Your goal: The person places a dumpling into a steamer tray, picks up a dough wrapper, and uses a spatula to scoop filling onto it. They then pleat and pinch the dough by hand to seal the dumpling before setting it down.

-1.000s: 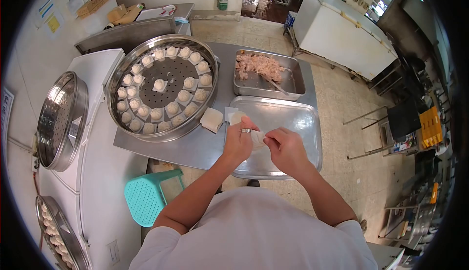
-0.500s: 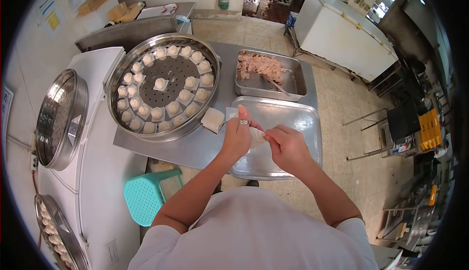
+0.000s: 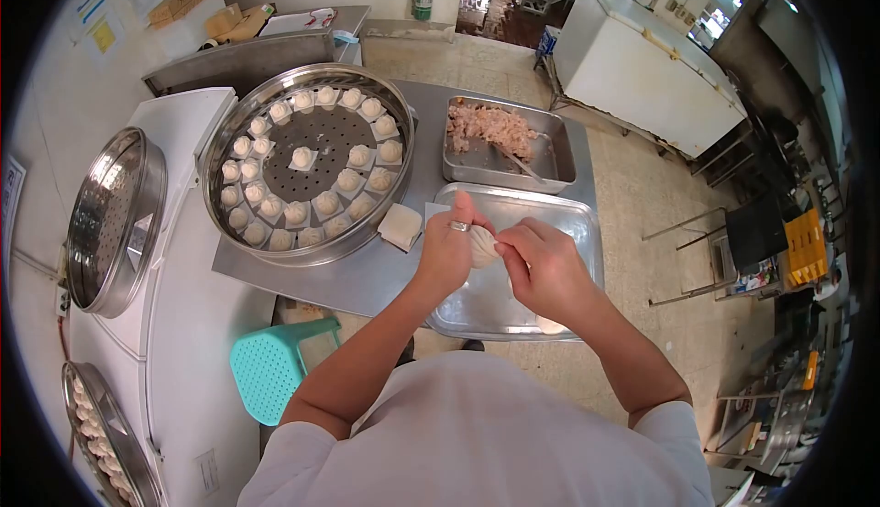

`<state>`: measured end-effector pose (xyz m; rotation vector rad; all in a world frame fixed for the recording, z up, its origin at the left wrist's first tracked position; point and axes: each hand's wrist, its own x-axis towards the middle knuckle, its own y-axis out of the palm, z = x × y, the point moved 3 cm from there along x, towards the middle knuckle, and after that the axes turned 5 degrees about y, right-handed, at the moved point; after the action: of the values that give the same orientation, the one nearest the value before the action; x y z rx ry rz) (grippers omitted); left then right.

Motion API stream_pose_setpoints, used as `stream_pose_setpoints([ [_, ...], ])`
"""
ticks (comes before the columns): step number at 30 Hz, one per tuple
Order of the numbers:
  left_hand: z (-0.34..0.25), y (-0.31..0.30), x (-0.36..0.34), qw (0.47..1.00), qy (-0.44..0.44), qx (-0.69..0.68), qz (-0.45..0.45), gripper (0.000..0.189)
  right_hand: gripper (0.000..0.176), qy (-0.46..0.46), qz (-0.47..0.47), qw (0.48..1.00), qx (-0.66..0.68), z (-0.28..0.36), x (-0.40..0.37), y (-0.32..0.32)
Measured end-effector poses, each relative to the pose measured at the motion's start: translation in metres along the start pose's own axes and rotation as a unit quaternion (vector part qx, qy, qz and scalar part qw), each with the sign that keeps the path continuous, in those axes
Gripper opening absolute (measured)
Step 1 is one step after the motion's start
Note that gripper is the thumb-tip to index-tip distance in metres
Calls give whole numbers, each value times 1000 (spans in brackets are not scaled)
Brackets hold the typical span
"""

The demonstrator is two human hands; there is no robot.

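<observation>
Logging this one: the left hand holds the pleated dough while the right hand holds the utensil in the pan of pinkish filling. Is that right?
Not quite. The head view shows the right hand pinching the pleated dough; the utensil rests untouched in the pan of pinkish filling. The left hand does hold the dough.

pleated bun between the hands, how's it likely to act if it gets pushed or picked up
The pleated bun is probably soft and would likely dent, as its pale dough gathers in fine folds. It might tear or stretch where the right hand pinches its edge. Its rounded side could make it roll slightly.
</observation>
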<state>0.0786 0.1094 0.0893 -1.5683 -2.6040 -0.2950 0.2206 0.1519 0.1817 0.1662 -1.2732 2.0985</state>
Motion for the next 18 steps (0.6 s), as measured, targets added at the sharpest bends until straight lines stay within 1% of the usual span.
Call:
stream_pose_setpoints([
  [2, 1, -1, 1, 999, -27, -31, 7, 91, 5, -2, -19, 1000, 17, 5, 1, -1],
  [4, 2, -2, 3, 997, -37, -61, 25, 91, 5, -11, -6, 999, 30, 5, 1, 0],
  [7, -4, -1, 1, 987, -106, -104, 58, 94, 6, -23, 25, 999, 15, -1, 0, 3],
  [10, -13, 4, -4, 990, -88, -104, 40, 95, 8, -14, 64, 998, -24, -3, -3, 2],
  [11, -12, 4, -4, 991, -95, -89, 38, 95, 9, -8, 78, 996, -37, -3, -4, 1],
  [13, -5, 2, -7, 991, -111, -60, 34, 97, 10, -23, 66, 997, -28, 1, -4, -2],
  [15, 10, 1, -6, 985, -141, -87, 49, 98, 11, -29, 54, 998, -9, 4, -6, -3],
  [17, 7, 2, -6, 979, -172, -94, 58, 98, 11, -30, 40, 999, 17, 7, -6, -3],
  [18, 3, 4, -8, 976, -188, -88, 60, 97, 12, -33, 50, 998, 12, 6, -7, -2],
])
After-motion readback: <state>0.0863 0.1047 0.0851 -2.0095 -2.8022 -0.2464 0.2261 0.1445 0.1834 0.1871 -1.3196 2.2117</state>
